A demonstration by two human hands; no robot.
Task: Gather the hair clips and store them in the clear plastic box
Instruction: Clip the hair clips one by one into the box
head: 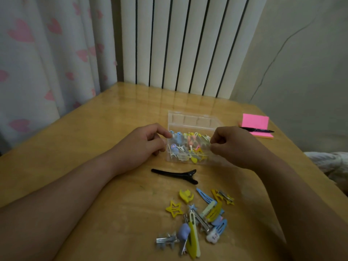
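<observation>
Holding clear plastic box (195, 120) mid-table, lid open, part-filled with hair clips (188, 147).
Curled fingers of left hand (145, 141) and right hand (232, 146) pinch its side walls; loose clips (204, 216) heaped nearer.

Wooden desk (94, 129) holding a clear box (194, 120) (lid open), a black clip (175, 175), a loose pile of coloured clips (201, 219) nearest the viewer, and pink notes (255, 122).
</observation>
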